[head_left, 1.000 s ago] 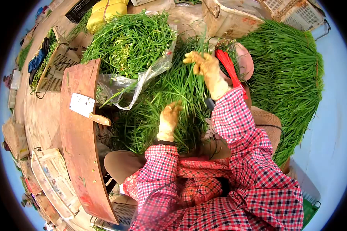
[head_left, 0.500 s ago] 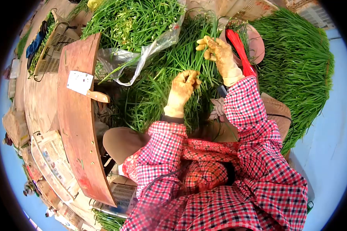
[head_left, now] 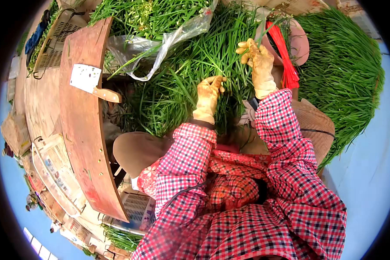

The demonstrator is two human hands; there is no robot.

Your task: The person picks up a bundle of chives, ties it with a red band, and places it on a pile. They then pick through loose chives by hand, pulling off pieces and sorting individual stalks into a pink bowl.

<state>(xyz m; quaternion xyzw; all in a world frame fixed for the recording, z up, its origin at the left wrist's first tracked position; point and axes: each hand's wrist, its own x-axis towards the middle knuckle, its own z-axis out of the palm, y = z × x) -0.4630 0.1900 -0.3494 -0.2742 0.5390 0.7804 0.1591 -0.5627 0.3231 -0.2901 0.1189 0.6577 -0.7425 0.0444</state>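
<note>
My left hand (head_left: 208,99), in a stained yellowish glove, hovers over a loose heap of long green chives (head_left: 169,104). Its fingers are curled, thumb and forefinger together; I cannot make out what is between them. To the right and a little higher, my right hand (head_left: 261,67), gloved likewise, has its fingers bent in over the chives' edge; anything in them is too small to tell. Just right of that hand hangs a bundle of red strips (head_left: 284,56), against a pink rounded pad (head_left: 299,41).
A cleaver (head_left: 86,79) with a wooden handle lies on a reddish plank (head_left: 80,130) at left. Clear plastic (head_left: 160,54) borders another green heap at the top. A large, even stack of chives (head_left: 340,73) stands at right. Plastic crates (head_left: 58,173) sit beyond the plank.
Both hands appear slightly farther right, still apart over the heap. The view has shifted a little, moving the plank and cleaver up and left. The red strips now spread lower.
</note>
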